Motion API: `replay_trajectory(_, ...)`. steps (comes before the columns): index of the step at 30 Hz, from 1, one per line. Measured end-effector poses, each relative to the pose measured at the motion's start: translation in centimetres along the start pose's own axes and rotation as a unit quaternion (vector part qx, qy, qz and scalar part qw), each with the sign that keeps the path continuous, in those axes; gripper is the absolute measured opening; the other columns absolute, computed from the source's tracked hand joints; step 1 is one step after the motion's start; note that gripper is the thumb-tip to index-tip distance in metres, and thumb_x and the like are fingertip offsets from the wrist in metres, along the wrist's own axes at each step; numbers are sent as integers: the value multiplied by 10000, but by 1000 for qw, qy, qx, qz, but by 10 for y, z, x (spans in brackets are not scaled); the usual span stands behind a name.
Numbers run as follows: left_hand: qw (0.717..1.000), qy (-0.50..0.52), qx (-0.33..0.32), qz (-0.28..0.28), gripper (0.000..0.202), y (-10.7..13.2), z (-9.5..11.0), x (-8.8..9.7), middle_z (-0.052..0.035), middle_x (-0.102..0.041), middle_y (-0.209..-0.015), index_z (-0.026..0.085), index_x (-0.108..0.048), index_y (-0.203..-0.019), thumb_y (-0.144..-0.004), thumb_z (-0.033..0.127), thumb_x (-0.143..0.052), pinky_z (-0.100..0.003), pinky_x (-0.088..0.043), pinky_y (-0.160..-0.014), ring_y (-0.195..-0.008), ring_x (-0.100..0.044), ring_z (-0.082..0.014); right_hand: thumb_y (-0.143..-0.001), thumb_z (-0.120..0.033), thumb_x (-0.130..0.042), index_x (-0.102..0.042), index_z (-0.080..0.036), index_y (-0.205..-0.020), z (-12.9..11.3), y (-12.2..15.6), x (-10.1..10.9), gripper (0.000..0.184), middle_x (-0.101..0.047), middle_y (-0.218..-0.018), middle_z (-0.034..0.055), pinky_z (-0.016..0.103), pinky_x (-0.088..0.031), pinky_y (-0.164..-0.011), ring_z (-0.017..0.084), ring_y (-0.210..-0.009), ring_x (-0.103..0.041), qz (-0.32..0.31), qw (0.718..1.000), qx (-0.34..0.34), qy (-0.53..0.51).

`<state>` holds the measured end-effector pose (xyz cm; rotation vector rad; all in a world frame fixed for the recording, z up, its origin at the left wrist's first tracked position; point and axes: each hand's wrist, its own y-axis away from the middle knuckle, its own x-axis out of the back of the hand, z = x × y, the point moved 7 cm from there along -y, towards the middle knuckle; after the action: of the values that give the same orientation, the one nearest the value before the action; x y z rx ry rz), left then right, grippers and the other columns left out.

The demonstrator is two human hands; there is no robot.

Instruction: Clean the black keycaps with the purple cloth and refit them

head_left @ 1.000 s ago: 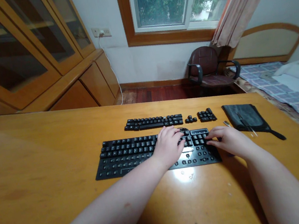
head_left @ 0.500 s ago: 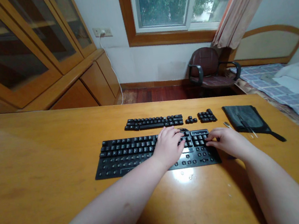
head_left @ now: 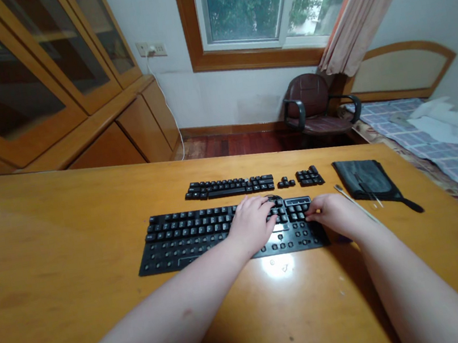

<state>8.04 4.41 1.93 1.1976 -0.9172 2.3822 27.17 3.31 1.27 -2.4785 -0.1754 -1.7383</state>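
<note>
A black keyboard lies flat on the wooden desk, its upper rows capped and its lower rows showing bare switches. My left hand rests over its right-centre part, fingers spread and palm down, covering some keys. At the number pad, my right hand pinches a small black keycap between thumb and fingers, at the right end of a capped row; the fingers partly hide it. Behind the keyboard sit loose keycaps in groups: a long block, an arrow cluster and a number-pad group.
Right of the keyboard lies a black pouch with a thin metal tool on it. A slim light-coloured stick passes behind my right wrist. Beyond the desk stand a chair, a bed and a glass-fronted cabinet.
The whole view has shifted slightly, so things appear a little further left. Both hands keep nearly the same places on the keyboard, the right one still pinching at the number pad.
</note>
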Motion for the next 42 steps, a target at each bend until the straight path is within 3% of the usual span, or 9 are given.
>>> replay_trajectory(6,1000,5,4,3,264,0,-1,1,-79,-609,-1138,183,-613,-1050,-813,282,-555,-466,-340,-1009,-1080,-519,-238,-688,-361,-657,-701,-244,-610,5,4,11,148,-717,-694,29,309,-478,-579,217,-643,-650,3,996,-48,-70)
replay_trajectory(11,1000,12,2,5,262,1,-2,1,-83,-613,-1126,185,-613,-1052,-809,269,-560,-467,-352,-1000,-1078,-519,-239,-744,-538,-541,-711,-177,-737,42,19,55,399,-684,-610,82,317,-429,-495,241,-565,-618,160,954,-251,-33)
replay_trajectory(15,1000,12,9,-1,277,1,-4,-2,-78,-607,-1131,191,-609,-1069,-808,273,-560,-458,-339,-1015,-1090,-512,-232,-733,-516,-550,-712,-186,-751,74,-2,70,369,-686,-642,99,320,-414,-514,261,-613,-625,98,944,-313,49)
replay_trajectory(21,1000,7,15,-8,272,1,-3,-2,-76,-607,-1138,190,-614,-1065,-818,280,-543,-457,-324,-1027,-1095,-507,-238,-722,-412,-595,-703,-163,-717,109,-76,73,271,-702,-776,134,313,-419,-586,279,-755,-644,3,946,-297,130)
replay_trajectory(25,1000,9,17,-3,266,1,-3,0,-71,-610,-1130,187,-616,-1053,-807,269,-556,-448,-324,-1028,-1092,-509,-234,-696,-428,-630,-664,-143,-609,119,-104,60,300,-698,-707,131,288,-423,-542,245,-672,-644,-41,946,-308,88)
replay_trajectory(29,1000,16,14,3,258,0,-3,1,-73,-613,-1123,188,-618,-1043,-803,265,-563,-450,-330,-1021,-1083,-517,-231,-674,-409,-656,-628,-149,-526,123,-111,44,300,-691,-653,104,263,-418,-490,201,-576,-620,-75,944,-320,17)
replay_trajectory(36,1000,14,11,3,258,1,-3,1,-75,-618,-1114,188,-618,-1044,-805,263,-560,-456,-348,-1000,-1068,-524,-238,-625,-357,-695,-618,-144,-483,123,-114,33,267,-627,-522,85,270,-395,-448,192,-497,-583,-81,945,-314,47)
replay_trajectory(39,1000,18,8,5,254,1,-2,1,-76,-617,-1115,184,-621,-1038,-804,262,-561,-456,-359,-991,-1068,-522,-239,-626,-354,-686,-632,-137,-508,127,-114,37,253,-628,-540,93,278,-396,-451,200,-507,-588,-65,943,-322,60)
replay_trajectory(42,1000,23,9,6,243,0,-2,2,-82,-621,-1109,176,-624,-1026,-802,250,-564,-466,-362,-993,-1067,-525,-240,-626,-367,-680,-650,-121,-551,125,-108,57,259,-627,-553,112,289,-395,-448,225,-531,-600,-15,938,-337,82)
